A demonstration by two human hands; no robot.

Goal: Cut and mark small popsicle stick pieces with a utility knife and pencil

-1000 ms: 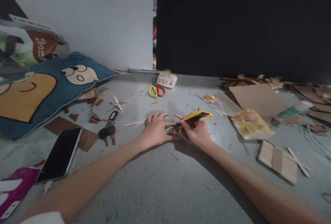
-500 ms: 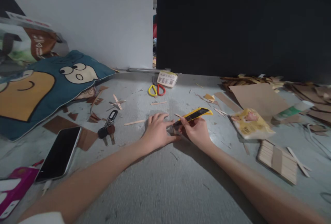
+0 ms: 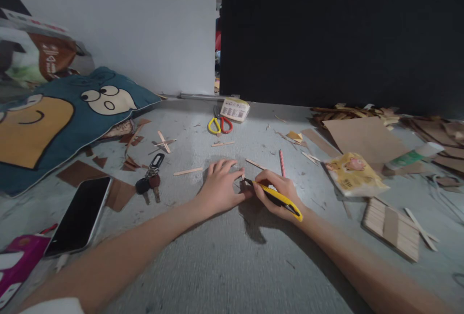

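My right hand grips a yellow utility knife, its tip pointing left and down onto a small piece held against the grey floor. My left hand lies flat beside the blade and presses that small piece down with its fingers; the piece is mostly hidden under them. A pink striped stick lies just beyond my right hand. Wooden sticks lie beyond my left hand.
Keys and a black phone lie at the left, by a blue cartoon cushion. Yellow-and-red scissors sit farther back. Cardboard sheets, a yellow packet, a glue bottle and a stick panel fill the right.
My right hand has swung the knife's handle from pointing up and right to pointing down toward me, with the tip kept at the piece. The pink stick is now uncovered. My left hand stayed put.
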